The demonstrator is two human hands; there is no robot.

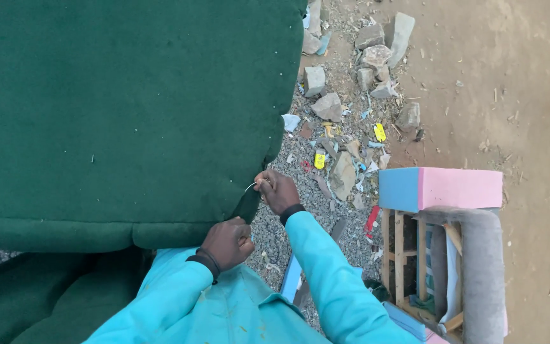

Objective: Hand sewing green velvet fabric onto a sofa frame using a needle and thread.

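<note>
The right hand (276,189) pinches a thin curved needle (250,186) at the lower right corner of the green upholstered panel (122,121), while the left hand (227,243) (closed into a fist) grips the fabric edge, probably to keep it tight.

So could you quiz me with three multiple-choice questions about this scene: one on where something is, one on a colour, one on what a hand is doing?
1. Where is the foam block?
A. on top of a wooden frame
B. on the green upholstery
C. in the person's lap

2. What colours is the foam block?
A. green and yellow
B. blue and pink
C. all white

3. What is the right hand doing?
A. resting flat and open
B. pinching a thin curved needle
C. lifting a stone

Answers: 1 A, it sits on the frame at the right; 2 B, a blue end and a pink side; 3 B, the fingers close on the needle at the upholstery's edge.
</note>
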